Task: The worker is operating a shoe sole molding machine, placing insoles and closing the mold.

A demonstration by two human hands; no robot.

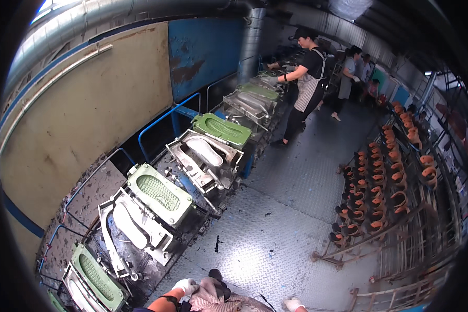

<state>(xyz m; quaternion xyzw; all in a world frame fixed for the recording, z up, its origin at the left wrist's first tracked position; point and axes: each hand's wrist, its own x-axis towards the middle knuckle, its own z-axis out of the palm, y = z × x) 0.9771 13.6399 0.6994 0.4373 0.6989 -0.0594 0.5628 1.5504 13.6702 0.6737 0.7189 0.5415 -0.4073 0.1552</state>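
My left hand [186, 286], in a white glove, hangs at the lower edge beside my striped apron [210, 295]. Its fingers are curled, with nothing seen in them. My right hand [292, 303], gloved too, hangs low on the other side of the apron, fingers drawn in and no object visible. Neither hand touches a machine. Closest to the left hand is an open shoe-sole mould with a green lid [160, 195] and a pale metal foot-shaped base [130, 226]. Another green mould lid [96, 275] stands at the lower left.
More open moulds, one with a green lid [221, 130], run along the left. Blue rails [166, 117] stand behind them. A person [309, 75] works at the line ahead. Racks of orange-and-black footwear [374, 187] line the right side. Scraps lie on the metal floor [275, 218].
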